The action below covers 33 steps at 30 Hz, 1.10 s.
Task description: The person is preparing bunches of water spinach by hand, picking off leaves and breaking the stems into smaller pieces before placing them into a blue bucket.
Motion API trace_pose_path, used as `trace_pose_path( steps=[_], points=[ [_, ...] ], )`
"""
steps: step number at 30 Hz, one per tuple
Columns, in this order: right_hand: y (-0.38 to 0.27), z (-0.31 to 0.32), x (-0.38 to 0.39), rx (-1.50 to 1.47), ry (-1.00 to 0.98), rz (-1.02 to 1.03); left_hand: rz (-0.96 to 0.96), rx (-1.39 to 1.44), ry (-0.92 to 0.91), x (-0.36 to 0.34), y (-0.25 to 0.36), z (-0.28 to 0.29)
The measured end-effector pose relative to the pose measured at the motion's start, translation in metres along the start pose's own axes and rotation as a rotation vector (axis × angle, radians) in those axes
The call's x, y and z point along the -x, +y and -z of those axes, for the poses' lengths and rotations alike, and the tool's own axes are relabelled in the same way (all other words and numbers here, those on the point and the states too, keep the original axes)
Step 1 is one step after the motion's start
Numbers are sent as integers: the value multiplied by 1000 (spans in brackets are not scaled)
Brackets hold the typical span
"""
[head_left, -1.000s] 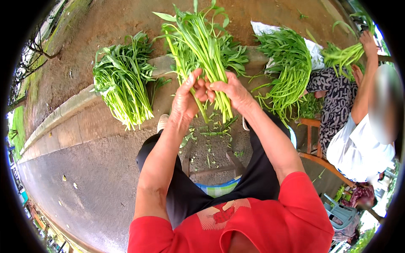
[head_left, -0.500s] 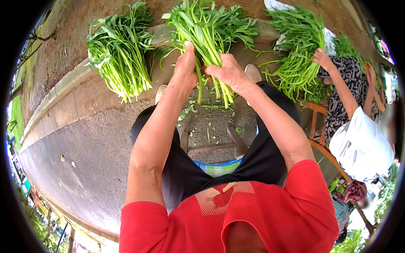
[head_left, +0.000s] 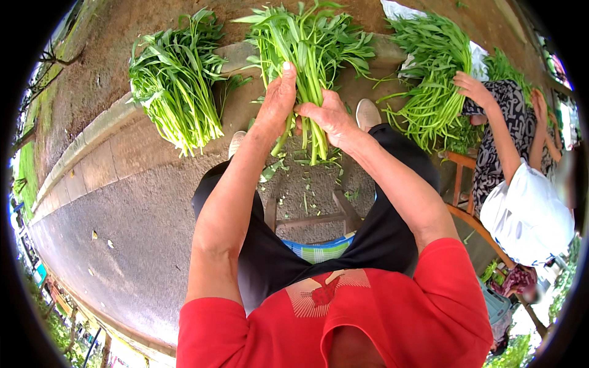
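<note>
Between my knees I hold up a bunch of water spinach [head_left: 311,64], its leaves pointing away and its pale cut stems hanging toward me. My left hand [head_left: 279,101] is wrapped round the bunch from the left, thumb lying up along the stems. From the right, my right hand [head_left: 330,116] grips the same stems with its thumb across the front. Fingers behind the bunch are hidden. More leafy greens show behind the bunch, partly covered by it. A separate heap of water spinach [head_left: 178,86] lies to the left, stems toward me.
At right, a person in a white top [head_left: 524,214] reaches a hand [head_left: 473,89] to another heap of greens [head_left: 432,73] on white sheeting. A wooden chair [head_left: 461,178] stands there. A low curb [head_left: 92,150] runs across. Leaf scraps [head_left: 273,170] lie on the pavement before my stool [head_left: 313,221].
The bunch has turned more upright and come slightly nearer me, both hands still round it. My left thumb sits higher along the stems. The other person's hand has opened slightly at the right heap.
</note>
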State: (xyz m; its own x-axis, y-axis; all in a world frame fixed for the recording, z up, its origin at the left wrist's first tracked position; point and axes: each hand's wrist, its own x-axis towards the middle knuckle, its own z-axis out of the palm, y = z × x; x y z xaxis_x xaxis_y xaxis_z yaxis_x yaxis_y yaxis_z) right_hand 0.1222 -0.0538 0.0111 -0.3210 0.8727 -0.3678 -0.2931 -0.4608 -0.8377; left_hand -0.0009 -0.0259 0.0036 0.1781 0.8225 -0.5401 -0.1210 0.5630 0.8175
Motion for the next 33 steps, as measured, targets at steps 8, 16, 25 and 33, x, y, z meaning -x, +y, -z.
trace_pose_path(
  steps=[8, 16, 25, 33],
  points=[
    [-9, 8, -1, -16, -64, -129, 92, 199, -207, 2, -2, 6],
    [-15, -1, -1, 508, -88, 294, -166, 263, -254, 11, 4, -4],
    [-7, 5, -4, 598, -109, 402, -85, 366, -192, 19, 16, -2],
    [-31, 18, -4, 125, 47, 64, -179, 920, -294, 1, 11, 31]
  ],
)
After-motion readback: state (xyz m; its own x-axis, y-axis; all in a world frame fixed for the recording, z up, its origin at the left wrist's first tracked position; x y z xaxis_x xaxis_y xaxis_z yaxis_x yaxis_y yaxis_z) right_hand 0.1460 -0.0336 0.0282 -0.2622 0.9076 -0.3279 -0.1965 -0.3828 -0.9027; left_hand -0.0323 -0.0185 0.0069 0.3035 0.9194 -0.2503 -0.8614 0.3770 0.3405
